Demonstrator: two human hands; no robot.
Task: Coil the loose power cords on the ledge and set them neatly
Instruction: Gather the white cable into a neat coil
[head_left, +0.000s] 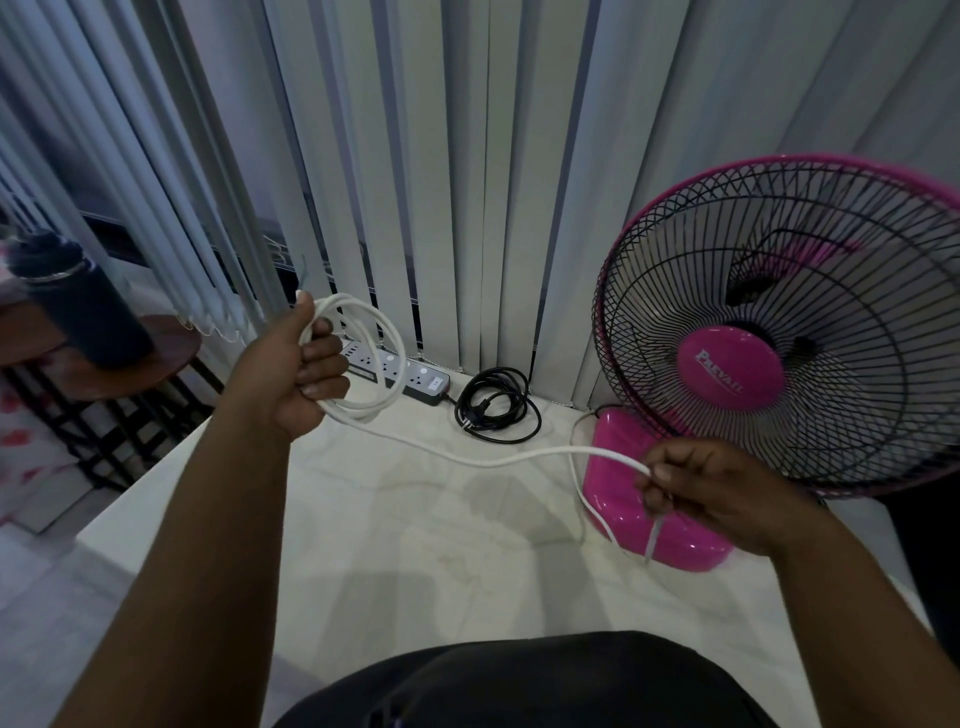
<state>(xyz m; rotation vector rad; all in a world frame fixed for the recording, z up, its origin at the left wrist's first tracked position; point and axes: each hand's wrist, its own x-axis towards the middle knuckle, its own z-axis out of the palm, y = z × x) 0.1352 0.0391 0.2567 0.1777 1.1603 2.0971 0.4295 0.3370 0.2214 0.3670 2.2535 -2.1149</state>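
The thick white rubber power cord (358, 358) hung in several round loops from my left hand (304, 374), whose fingers were curled tightly round the bundle above the pale marble-patterned ledge (363, 545). From those loops a single strand ran low across the ledge to my right hand (711, 488), which pinched it between thumb and fingertips, just in front of the glossy pink plastic base of the table fan (779, 332) (the cord's far end seemed to lead behind that base). Farther back, the thin black cord (496, 405) lay already coiled on the ledge, beside the grey-and-white power strip (400, 371). Grey vertical blinds (467, 182) closed off the back. To the left, a dark cylindrical bottle (78, 301) stood on a round brown side table (130, 364).
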